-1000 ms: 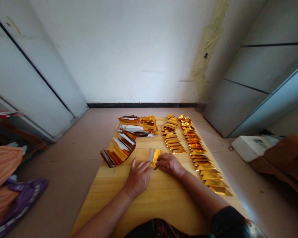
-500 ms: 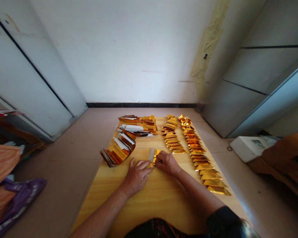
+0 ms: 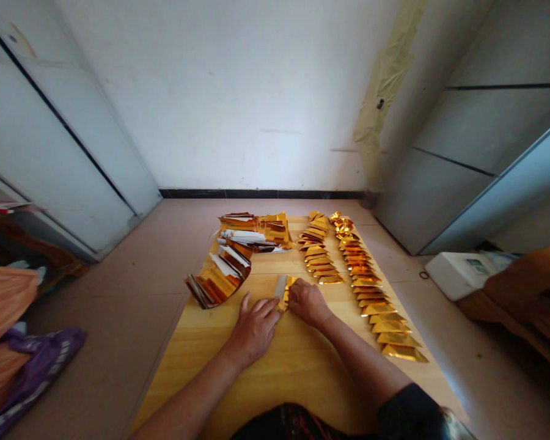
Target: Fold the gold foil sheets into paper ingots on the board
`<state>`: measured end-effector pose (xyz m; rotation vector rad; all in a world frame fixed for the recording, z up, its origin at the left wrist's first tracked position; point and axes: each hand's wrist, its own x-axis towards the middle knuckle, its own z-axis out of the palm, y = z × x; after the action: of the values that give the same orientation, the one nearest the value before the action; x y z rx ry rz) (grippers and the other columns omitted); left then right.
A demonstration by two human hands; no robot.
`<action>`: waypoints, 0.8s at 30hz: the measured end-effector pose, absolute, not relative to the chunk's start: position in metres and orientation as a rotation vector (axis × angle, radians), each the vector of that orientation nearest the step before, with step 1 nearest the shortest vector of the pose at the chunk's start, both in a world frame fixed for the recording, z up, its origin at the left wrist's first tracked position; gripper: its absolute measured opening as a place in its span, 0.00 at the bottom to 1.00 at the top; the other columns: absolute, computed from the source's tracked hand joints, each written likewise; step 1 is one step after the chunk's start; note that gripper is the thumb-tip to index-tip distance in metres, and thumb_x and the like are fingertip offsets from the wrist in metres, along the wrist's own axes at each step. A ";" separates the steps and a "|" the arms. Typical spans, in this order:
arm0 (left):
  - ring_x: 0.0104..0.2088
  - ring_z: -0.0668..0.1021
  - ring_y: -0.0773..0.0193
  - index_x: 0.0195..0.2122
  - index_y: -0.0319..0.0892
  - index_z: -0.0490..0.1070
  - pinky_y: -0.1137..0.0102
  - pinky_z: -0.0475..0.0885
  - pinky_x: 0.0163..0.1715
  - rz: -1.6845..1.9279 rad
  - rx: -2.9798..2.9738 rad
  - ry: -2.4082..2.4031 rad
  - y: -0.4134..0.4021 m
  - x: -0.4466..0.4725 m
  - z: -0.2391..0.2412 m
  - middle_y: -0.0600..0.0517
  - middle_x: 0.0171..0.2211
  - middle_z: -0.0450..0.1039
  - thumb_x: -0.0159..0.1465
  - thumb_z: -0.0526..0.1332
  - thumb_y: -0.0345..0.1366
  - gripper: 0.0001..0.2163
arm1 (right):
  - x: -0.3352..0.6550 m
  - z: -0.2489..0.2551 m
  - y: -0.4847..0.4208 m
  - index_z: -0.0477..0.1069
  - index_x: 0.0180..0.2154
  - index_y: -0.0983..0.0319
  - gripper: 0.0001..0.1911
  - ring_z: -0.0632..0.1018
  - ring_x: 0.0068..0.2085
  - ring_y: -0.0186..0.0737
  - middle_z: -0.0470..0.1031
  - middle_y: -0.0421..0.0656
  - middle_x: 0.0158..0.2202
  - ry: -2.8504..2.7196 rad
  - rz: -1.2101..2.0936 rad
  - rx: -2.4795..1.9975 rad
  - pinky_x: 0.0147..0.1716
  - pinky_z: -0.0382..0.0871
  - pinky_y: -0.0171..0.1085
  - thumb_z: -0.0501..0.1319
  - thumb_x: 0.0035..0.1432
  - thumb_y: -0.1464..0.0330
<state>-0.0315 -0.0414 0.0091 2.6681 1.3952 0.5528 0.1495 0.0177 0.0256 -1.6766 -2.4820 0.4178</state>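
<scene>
A gold foil paper [image 3: 283, 287] lies on the wooden board [image 3: 275, 366] in front of me, partly folded. My left hand [image 3: 253, 330] lies on the board with fingers stretched toward the sheet's near edge, pressing it. My right hand [image 3: 306, 302] has its fingers curled onto the right side of the same sheet. A fanned stack of gold sheets [image 3: 217, 278] sits just left of the hands. Two rows of folded gold pieces [image 3: 371, 287] run along the right side of the board.
Another pile of gold and white sheets [image 3: 256, 232] lies at the board's far end. A white box [image 3: 458, 272] stands on the floor at right beside a wooden bench [image 3: 527, 293]. Orange and purple bags [image 3: 18, 342] lie at left. White cabinets flank both sides.
Both hands have stayed on the gold sheet; the right hand drew in slightly toward the sheet's near corner. The view shifted a little.
</scene>
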 end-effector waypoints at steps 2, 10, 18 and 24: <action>0.53 0.70 0.57 0.47 0.49 0.68 0.43 0.47 0.58 0.537 2.671 1.401 -0.042 -0.031 0.008 0.49 0.53 0.70 0.61 0.53 0.26 0.16 | 0.149 0.026 0.017 0.72 0.30 0.61 0.05 0.74 0.37 0.37 0.73 0.43 0.37 -2.486 0.425 -1.685 0.33 0.59 0.33 0.57 0.55 0.71; 0.54 0.69 0.59 0.53 0.50 0.65 0.46 0.46 0.60 0.528 2.734 1.438 -0.043 -0.029 0.003 0.49 0.54 0.69 0.61 0.53 0.26 0.21 | 0.148 0.029 0.019 0.73 0.32 0.61 0.07 0.73 0.36 0.35 0.73 0.43 0.37 -2.503 0.440 -1.726 0.32 0.59 0.31 0.56 0.56 0.70; 0.54 0.68 0.56 0.51 0.54 0.68 0.44 0.51 0.57 0.503 2.616 1.479 -0.044 -0.028 0.000 0.50 0.55 0.68 0.60 0.54 0.26 0.20 | 0.152 0.028 0.020 0.73 0.29 0.61 0.03 0.73 0.34 0.34 0.73 0.41 0.34 -2.381 0.572 -1.675 0.32 0.60 0.30 0.60 0.52 0.72; 0.54 0.68 0.57 0.50 0.56 0.68 0.45 0.51 0.57 0.484 2.500 1.539 -0.046 -0.024 0.003 0.53 0.55 0.68 0.60 0.55 0.27 0.20 | 0.159 0.014 0.022 0.73 0.28 0.61 0.07 0.74 0.34 0.33 0.73 0.40 0.33 -2.240 0.658 -1.547 0.34 0.63 0.29 0.60 0.49 0.77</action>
<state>-0.0240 -0.0464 0.0033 2.5003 1.5390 0.4839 0.1586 0.0224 0.0138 -1.5468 -2.2396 0.6581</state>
